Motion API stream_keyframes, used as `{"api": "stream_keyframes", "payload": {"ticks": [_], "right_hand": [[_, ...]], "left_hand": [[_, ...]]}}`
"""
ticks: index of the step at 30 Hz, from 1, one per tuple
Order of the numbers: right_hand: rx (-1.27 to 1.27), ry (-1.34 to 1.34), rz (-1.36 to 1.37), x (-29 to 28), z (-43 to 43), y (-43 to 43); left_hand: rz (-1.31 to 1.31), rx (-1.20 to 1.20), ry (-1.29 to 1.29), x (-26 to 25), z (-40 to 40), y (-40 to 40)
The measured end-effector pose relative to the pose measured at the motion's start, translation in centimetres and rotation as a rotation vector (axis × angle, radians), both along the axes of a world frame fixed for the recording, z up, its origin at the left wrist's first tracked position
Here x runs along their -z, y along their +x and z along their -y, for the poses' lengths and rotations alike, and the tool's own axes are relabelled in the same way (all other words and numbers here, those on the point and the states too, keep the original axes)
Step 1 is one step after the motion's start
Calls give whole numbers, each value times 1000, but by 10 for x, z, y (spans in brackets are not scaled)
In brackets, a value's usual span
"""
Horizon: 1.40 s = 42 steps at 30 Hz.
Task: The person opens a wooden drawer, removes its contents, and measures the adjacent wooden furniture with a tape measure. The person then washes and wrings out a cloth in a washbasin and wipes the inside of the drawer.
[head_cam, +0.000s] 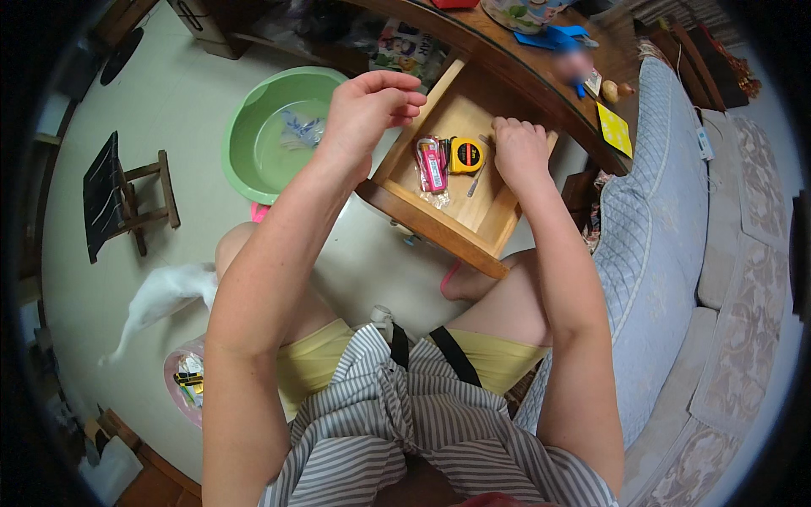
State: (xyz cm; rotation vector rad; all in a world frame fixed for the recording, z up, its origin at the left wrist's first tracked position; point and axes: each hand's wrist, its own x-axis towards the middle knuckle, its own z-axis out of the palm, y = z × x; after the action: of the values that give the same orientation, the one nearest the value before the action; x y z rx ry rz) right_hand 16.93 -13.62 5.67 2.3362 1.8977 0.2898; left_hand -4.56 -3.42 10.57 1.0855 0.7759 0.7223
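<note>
An open wooden drawer (431,237) juts out below a dark wooden table top (538,82). Inside it lie a yellow tape measure (466,156), a pink item in clear plastic packaging (433,166) and a thin metal tool (474,180). My right hand (521,151) is over the drawer's right side, fingers curled downward; whether it holds anything is hidden. My left hand (379,111) is raised just left of the drawer, above the rim of the green basin, with its fingers bent and nothing visible in it.
A green plastic basin (244,142) with a plastic bag inside stands on the floor. Further left are a folding stool (104,196) and a white cat (168,295). A pink bin (174,386) holds small items. A sofa with a blue quilted cover (656,234) stands to the right.
</note>
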Motion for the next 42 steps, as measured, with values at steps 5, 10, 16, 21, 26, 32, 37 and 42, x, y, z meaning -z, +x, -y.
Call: {"api": "stream_keyframes", "payload": {"ticks": [5,10,16,21,26,32,37,42], "right_hand": [[109,-181,-489,4,-1,-37],[70,-233,-533,5,-6,-31],[27,-89,-757,5,-6,-13],[193,-29,-1547,-23,-4,-5],[179,-36,-2270,-34,-1,0],[102,60,-2336,-43,5,4],[-140,423,-2200,-68,17,8],[-248,868,-2191,-89,34,26]], "left_hand": [[9,2,-7,-1,0,1],[6,18,-7,4,0,3],[24,14,-4,3,-2,1],[22,27,-15,-1,1,4],[4,24,-29,1,1,7],[15,36,-41,1,2,13],[21,48,-40,3,2,15],[3,57,-56,3,5,24]]}}
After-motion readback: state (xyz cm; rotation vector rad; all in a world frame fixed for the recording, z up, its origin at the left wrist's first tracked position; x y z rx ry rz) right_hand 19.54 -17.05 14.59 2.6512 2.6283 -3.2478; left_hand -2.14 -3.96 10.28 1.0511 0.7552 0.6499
